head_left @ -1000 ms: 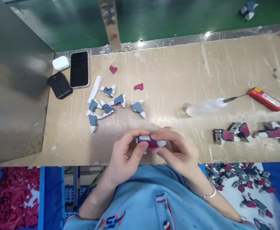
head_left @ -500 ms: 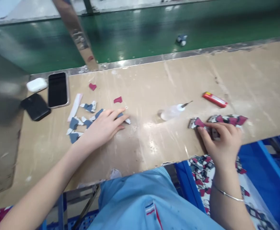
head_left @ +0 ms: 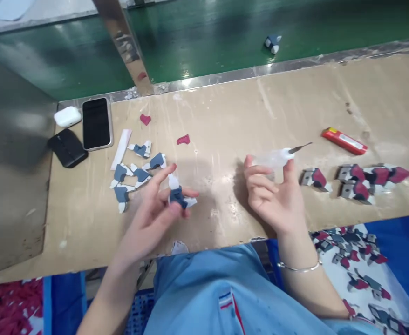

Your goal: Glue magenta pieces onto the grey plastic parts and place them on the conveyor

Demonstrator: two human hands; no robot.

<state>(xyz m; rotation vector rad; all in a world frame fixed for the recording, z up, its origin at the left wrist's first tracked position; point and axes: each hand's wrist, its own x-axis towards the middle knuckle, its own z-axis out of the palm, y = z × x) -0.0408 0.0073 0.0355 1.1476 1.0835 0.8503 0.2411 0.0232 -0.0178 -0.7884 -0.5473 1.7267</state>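
Between the thumb and fingers of my left hand is a small blue-and-white plastic piece, held just above the bench. My right hand has its thumb and curled fingers around a translucent squeeze bottle with a thin dark tip pointing right; the fingers hide part of it. Several similar blue-and-white pieces lie left of my left hand. Right of my right hand lies a piece with a maroon part, with a cluster of similar maroon-and-white pieces farther right.
A red lighter lies at the right. Two loose maroon parts sit mid-bench. A phone, a white case, a black case and a white strip are at the left. Blue bins with parts stand below the bench.
My left hand has lifted a blue-and-white piece and turned it up. My right hand has left the maroon pieces and moved left onto the squeeze bottle. The view has shifted slightly.
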